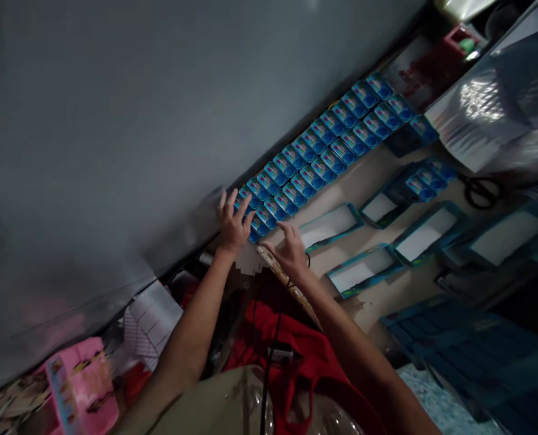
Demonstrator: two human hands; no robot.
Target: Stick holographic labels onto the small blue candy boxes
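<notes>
Two long rows of small blue packs (314,142) with printed fronts run along the wall on the table. My left hand (233,225) is at the near end of these rows, fingers spread over the last packs; contact is hard to make out. Close by, at the table's near corner, my right hand (290,249) has its thumb and fingers apart, with nothing visible between them. Just right of it lies a blue-edged open carton (329,226) with a pale inside.
More open cartons (425,235) and black-handled scissors (482,192) lie to the right. A grey wall (128,109) bounds the left. Dark blue stacked cartons (477,356) stand at lower right, and a pink container (85,386) is at lower left.
</notes>
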